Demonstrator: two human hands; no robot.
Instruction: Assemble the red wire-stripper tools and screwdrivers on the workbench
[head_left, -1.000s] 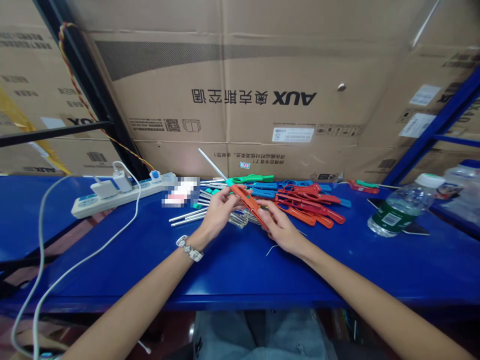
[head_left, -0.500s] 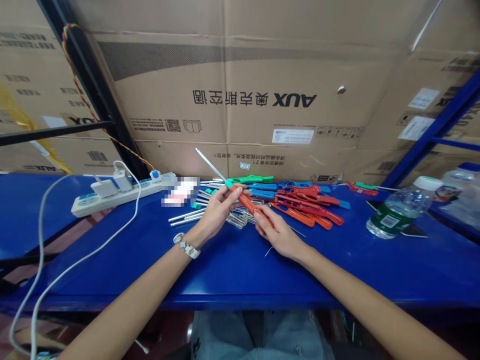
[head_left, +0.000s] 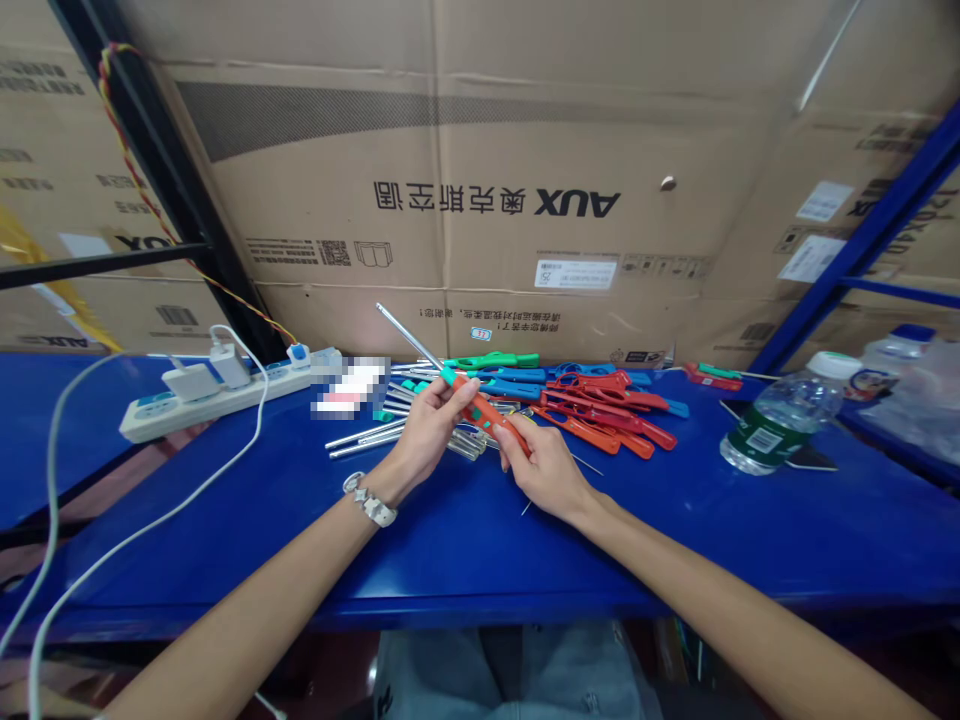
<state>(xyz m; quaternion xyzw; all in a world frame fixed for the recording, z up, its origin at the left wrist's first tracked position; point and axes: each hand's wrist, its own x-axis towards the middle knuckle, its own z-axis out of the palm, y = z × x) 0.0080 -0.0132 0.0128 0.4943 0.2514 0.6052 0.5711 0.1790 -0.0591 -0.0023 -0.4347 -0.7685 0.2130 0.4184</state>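
Note:
An orange long-nosed lighter with a green collar is held aslant above the blue table, its metal tube pointing up and left. My left hand is closed around the collar end of the handle. Nearer to me, my right hand grips the handle's lower end, its fingers partly hiding it. Behind my hands lie several loose metal tubes. Red and orange lighter handles, blue ones and a green one are heaped beside them.
A white power strip with plugs and cables lies at left. On the right stands a clear bottle with a green label, over a dark flat object. Cardboard boxes rise behind the blue table. Thin wires lie near my right hand.
The lighter has turned slightly in my hands, so green parts now show along its handle. Both hands keep hold of it. The whole view has shifted a little.

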